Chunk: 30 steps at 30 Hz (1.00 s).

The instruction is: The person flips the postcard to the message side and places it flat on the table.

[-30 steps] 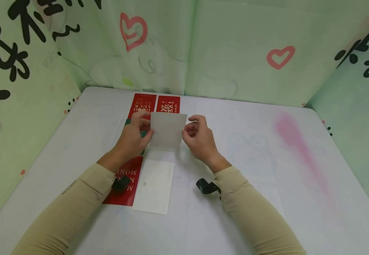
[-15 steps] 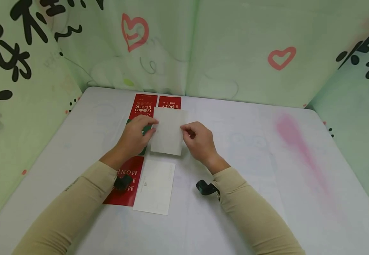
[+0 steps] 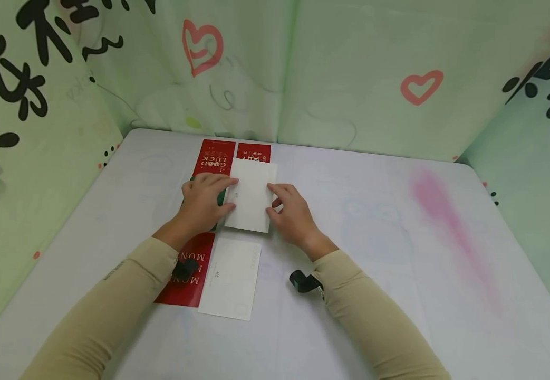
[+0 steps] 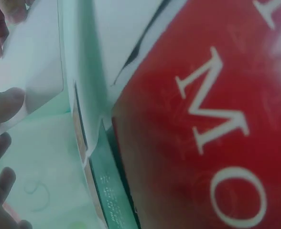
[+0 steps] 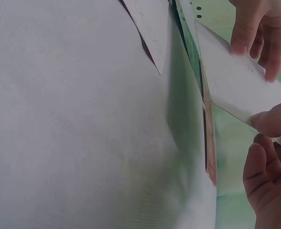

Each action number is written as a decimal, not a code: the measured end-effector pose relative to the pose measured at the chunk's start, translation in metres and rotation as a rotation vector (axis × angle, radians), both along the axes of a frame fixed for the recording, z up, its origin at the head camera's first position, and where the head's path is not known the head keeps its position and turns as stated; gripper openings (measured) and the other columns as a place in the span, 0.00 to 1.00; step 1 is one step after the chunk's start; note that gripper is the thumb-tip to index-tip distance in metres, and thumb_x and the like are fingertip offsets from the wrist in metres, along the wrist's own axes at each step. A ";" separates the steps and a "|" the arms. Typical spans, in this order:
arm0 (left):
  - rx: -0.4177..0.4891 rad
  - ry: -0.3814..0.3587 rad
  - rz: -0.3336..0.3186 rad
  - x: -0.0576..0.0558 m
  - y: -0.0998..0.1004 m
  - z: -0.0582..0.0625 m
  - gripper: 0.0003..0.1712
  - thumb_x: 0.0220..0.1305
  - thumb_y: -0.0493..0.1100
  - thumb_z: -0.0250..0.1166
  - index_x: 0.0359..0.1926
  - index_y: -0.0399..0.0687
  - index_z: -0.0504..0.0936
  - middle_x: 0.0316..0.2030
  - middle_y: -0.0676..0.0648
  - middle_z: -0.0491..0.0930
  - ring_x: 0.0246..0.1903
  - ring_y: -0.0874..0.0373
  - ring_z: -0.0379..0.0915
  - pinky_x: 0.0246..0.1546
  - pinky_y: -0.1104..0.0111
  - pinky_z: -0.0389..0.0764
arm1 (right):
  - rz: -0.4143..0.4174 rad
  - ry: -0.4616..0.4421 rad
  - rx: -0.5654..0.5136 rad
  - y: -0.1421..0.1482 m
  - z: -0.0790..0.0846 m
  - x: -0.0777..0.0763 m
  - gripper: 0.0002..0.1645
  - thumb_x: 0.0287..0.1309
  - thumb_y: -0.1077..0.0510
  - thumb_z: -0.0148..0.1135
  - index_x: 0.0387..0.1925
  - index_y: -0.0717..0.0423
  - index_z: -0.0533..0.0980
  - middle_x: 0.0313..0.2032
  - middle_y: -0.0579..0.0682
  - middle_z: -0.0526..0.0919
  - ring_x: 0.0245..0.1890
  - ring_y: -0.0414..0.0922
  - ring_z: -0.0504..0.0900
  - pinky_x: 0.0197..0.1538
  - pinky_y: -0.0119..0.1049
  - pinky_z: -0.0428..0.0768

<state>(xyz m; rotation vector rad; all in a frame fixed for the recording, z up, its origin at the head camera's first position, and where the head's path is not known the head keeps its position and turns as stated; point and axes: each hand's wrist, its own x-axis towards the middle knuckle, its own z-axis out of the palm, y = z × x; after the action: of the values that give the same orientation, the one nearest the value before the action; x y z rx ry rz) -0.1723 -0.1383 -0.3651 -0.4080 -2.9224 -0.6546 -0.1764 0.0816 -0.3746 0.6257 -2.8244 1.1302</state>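
Observation:
In the head view both hands are at a white postcard [image 3: 252,196] with a small printed mark. The left hand [image 3: 203,199] grips its left edge, thumb nearer me and fingers farther. The right hand [image 3: 293,217] holds the right edge between thumb and fingertips. In the right wrist view the postcard [image 5: 236,76] is raised and tilted above the table, with thumbs on its face. A second white postcard [image 3: 231,279] lies flat nearer me. A red card lettered MONEY-like [image 3: 184,293] lies left of it, partly under the left wrist.
Farther back lie a red GOOD LUCK card [image 3: 215,154] and another red card [image 3: 254,151], partly covered by the held postcard. A green card [image 3: 221,198] shows behind the left hand. Green printed curtains [image 3: 350,79] stand around the white table [image 3: 374,306].
The held postcard has tipped from nearly upright to flatter, its printed side now showing, and shifted slightly towards me. The right fingers have spread along its edge; the left thumb has moved down.

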 end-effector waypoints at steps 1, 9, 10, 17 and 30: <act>-0.007 -0.008 0.001 -0.001 0.000 -0.001 0.34 0.61 0.46 0.73 0.68 0.49 0.75 0.66 0.42 0.71 0.66 0.42 0.56 0.60 0.40 0.56 | 0.000 -0.017 0.006 0.000 -0.001 -0.001 0.32 0.65 0.66 0.62 0.69 0.65 0.68 0.61 0.61 0.71 0.46 0.49 0.80 0.49 0.39 0.81; -0.080 -0.077 0.036 -0.007 0.003 -0.008 0.34 0.61 0.47 0.73 0.67 0.52 0.75 0.66 0.43 0.71 0.66 0.43 0.56 0.62 0.39 0.53 | 0.010 -0.141 0.084 -0.004 -0.008 -0.004 0.37 0.65 0.64 0.62 0.73 0.63 0.63 0.65 0.60 0.67 0.49 0.48 0.78 0.52 0.39 0.78; -0.086 -0.086 0.040 -0.008 0.003 -0.008 0.34 0.61 0.47 0.73 0.67 0.52 0.75 0.66 0.43 0.71 0.66 0.43 0.56 0.62 0.39 0.53 | 0.008 -0.147 0.103 -0.005 -0.009 -0.005 0.37 0.65 0.64 0.62 0.73 0.62 0.62 0.66 0.60 0.67 0.49 0.48 0.78 0.52 0.39 0.78; -0.110 -0.125 0.042 -0.013 0.007 -0.013 0.34 0.60 0.46 0.74 0.67 0.52 0.76 0.67 0.42 0.71 0.66 0.44 0.56 0.63 0.39 0.52 | -0.011 -0.172 0.279 -0.008 -0.009 -0.006 0.40 0.66 0.57 0.63 0.74 0.60 0.60 0.68 0.59 0.65 0.63 0.51 0.70 0.66 0.42 0.69; -0.170 -0.212 0.073 -0.015 0.010 -0.015 0.36 0.56 0.46 0.76 0.67 0.53 0.77 0.66 0.40 0.72 0.67 0.42 0.56 0.62 0.38 0.53 | 0.032 -0.213 0.354 -0.010 -0.014 -0.011 0.39 0.67 0.56 0.62 0.74 0.60 0.61 0.68 0.59 0.65 0.68 0.53 0.66 0.70 0.44 0.63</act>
<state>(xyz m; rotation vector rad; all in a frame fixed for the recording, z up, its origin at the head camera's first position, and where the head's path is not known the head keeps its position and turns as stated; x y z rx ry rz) -0.1873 -0.1283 -0.3804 -0.2601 -3.1899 -0.4667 -0.1874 0.0713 -0.3888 0.6012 -3.2441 0.7421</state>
